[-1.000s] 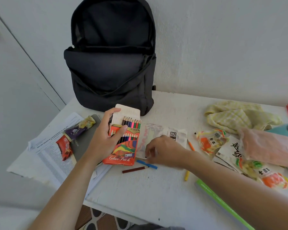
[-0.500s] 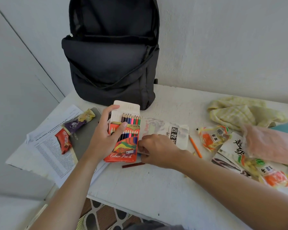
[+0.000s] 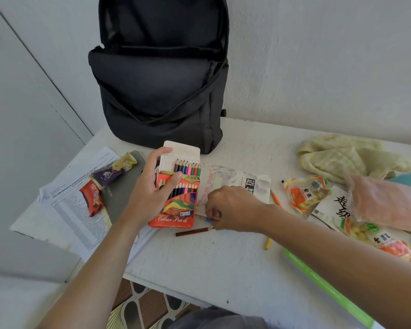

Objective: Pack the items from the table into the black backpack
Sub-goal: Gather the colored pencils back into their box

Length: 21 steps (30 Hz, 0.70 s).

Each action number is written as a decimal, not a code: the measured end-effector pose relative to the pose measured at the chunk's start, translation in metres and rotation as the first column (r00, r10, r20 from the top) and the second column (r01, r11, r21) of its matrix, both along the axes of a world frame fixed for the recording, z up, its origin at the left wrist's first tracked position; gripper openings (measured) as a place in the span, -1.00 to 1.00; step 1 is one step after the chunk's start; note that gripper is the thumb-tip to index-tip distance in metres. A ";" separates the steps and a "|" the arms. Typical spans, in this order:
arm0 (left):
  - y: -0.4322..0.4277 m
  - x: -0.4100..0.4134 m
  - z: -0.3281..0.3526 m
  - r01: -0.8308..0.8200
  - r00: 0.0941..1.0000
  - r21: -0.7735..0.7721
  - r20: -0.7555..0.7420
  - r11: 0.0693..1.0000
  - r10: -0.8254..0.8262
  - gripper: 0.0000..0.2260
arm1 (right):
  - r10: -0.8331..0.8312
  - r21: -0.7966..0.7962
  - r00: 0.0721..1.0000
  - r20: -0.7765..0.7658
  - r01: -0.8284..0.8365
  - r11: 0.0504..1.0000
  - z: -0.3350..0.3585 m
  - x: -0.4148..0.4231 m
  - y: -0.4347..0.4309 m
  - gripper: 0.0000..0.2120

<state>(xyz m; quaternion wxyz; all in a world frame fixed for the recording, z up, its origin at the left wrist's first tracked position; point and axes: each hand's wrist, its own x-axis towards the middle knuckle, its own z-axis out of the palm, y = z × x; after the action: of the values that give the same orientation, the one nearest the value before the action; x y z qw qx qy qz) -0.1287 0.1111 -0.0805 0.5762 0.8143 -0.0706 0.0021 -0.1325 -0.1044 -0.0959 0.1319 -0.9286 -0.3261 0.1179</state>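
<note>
Left hand point(image 3: 150, 193) grips pencil box point(image 3: 178, 200); right hand point(image 3: 233, 210) pinches blue pencil point(image 3: 208, 219).

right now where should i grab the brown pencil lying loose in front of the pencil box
Probably pinch the brown pencil at mid-shaft from above, across its near and far sides. It lies flat on the table, running left to right, with its right end by the right hand and the pencil box close behind.
</note>
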 end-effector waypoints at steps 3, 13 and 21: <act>0.000 -0.002 -0.001 0.010 1.000 0.026 0.005 1.000 -0.010 -0.58 | -0.031 -0.012 0.999 -0.015 0.030 0.999 -0.002 0.001 0.003 -0.94; 0.004 -0.005 0.004 -0.002 1.000 0.041 -0.002 0.999 0.002 -0.59 | 0.003 0.000 1.000 -0.009 -0.003 1.000 -0.001 -0.006 0.002 -0.87; -0.004 -0.006 0.013 0.018 1.000 0.028 -0.013 0.999 -0.018 -0.58 | -0.005 -0.101 0.998 0.064 0.012 0.995 0.005 -0.008 -0.012 -0.83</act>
<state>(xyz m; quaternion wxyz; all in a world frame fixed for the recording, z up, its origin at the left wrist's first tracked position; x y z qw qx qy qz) -0.1349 0.1074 -0.0676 0.5649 0.8218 -0.0741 -0.0095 -0.1402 -0.1163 -0.0911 0.0747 -0.9388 -0.3197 0.1042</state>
